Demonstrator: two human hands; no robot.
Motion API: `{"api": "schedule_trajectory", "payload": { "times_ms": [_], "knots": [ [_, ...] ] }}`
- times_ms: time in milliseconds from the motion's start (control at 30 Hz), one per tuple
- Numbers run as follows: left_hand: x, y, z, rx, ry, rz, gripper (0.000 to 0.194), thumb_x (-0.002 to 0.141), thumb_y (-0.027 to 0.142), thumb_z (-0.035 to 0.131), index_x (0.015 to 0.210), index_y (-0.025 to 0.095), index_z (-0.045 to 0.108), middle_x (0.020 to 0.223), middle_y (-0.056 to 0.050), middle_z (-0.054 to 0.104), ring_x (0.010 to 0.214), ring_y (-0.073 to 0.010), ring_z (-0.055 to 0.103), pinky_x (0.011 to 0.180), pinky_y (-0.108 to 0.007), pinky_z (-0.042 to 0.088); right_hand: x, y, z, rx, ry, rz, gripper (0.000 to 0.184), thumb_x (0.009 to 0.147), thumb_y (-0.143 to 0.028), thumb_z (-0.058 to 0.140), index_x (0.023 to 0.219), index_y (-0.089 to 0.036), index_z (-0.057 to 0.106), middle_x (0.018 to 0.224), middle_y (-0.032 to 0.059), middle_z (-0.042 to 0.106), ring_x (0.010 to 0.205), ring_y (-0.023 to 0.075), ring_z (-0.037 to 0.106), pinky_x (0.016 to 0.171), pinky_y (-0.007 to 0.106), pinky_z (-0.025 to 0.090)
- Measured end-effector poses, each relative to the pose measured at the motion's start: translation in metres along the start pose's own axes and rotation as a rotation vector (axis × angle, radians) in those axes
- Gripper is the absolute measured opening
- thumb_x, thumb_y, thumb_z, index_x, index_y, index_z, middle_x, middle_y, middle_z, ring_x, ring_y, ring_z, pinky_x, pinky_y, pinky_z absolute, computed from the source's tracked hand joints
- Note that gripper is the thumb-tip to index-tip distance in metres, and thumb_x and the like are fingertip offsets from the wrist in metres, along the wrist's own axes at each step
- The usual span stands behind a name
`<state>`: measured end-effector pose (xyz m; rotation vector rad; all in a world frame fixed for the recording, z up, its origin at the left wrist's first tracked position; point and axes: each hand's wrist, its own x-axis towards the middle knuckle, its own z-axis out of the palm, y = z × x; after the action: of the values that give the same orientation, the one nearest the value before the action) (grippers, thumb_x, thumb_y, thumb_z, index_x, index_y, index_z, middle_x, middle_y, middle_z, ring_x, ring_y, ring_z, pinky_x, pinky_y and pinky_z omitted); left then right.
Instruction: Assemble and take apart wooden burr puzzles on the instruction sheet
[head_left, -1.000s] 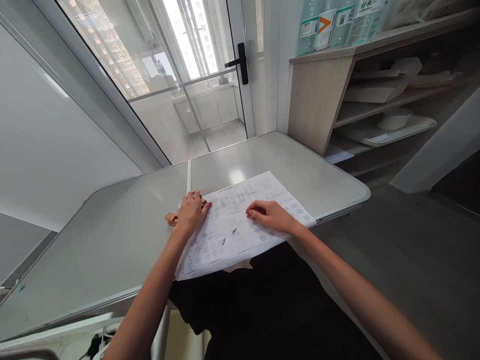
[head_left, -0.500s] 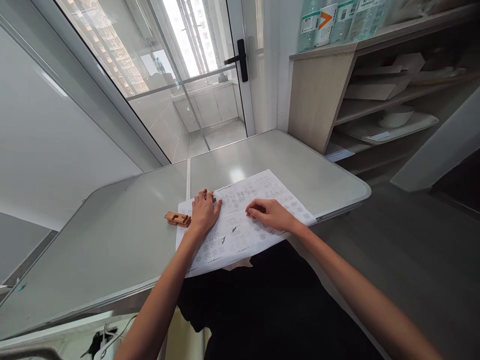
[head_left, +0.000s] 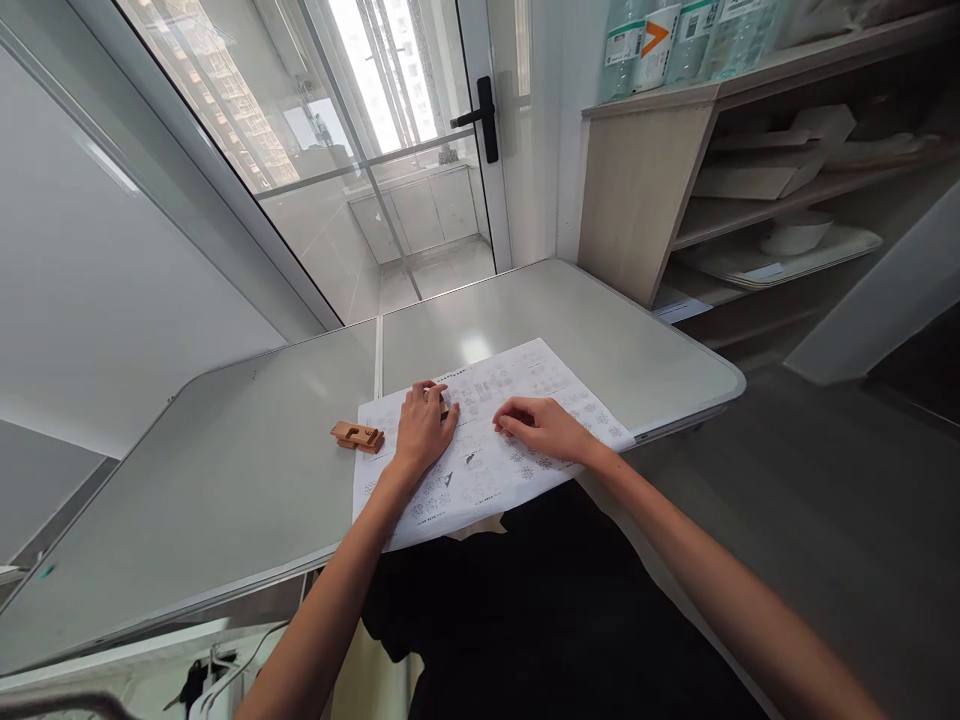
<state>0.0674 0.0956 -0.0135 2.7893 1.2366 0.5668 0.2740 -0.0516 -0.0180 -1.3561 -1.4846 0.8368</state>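
A printed paper sheet (head_left: 480, 478) lies on the grey table, covered with small diagrams. My left hand (head_left: 426, 422) rests on its left part, fingers curled over a small brownish piece (head_left: 445, 405) that is mostly hidden; its kind cannot be made out. On the right half of the paper, my right hand (head_left: 541, 428) lies on its side with thumb and fingers curled together. Whatever its fingertips may hold does not show. A brown wooden piece (head_left: 358, 437) with a cut-out slot sits left of my left hand, partly over the paper's left edge.
The folding table (head_left: 247, 470) has a seam (head_left: 379, 355) across it. Behind stands a glass door with a black handle (head_left: 486, 118). To the right, a wooden shelf unit (head_left: 645, 190) holds bottles (head_left: 622, 50), a box and a bowl (head_left: 796, 232). A cable and hangers show below left.
My left hand has slid a little to the right across the paper, its fingers still over the small piece. The slotted wooden piece now shows fully. My right hand stays put.
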Motion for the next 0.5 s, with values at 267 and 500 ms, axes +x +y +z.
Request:
{"api": "schedule_trajectory", "payload": {
  "times_ms": [267, 500],
  "knots": [
    [-0.007, 0.014, 0.005, -0.045, -0.008, 0.064, 0.03, 0.1, 0.038, 0.057, 0.125, 0.022, 0.064, 0.13, -0.014, 0.058, 0.121, -0.0317, 0.058, 0.106, -0.049, 0.049, 0.0, 0.001, 0.0, -0.016, 0.005, -0.002, 0.019, 0.1, -0.034, 0.056, 0.099, -0.024, 0.072, 0.1, 0.0021, 0.08, 0.087, 0.019, 0.072, 0.081, 0.034, 0.052],
    [-0.013, 0.032, 0.007, -0.079, -0.007, 0.136, 0.027, 0.101, 0.035, 0.056, 0.124, 0.023, 0.063, 0.126, -0.012, 0.062, 0.118, -0.0307, 0.059, 0.103, -0.049, 0.049, 0.0, 0.001, 0.0, -0.005, 0.007, -0.013, 0.02, 0.1, -0.035, 0.056, 0.1, -0.024, 0.073, 0.099, 0.0023, 0.08, 0.087, 0.0193, 0.072, 0.082, 0.035, 0.053]
  ]
}}
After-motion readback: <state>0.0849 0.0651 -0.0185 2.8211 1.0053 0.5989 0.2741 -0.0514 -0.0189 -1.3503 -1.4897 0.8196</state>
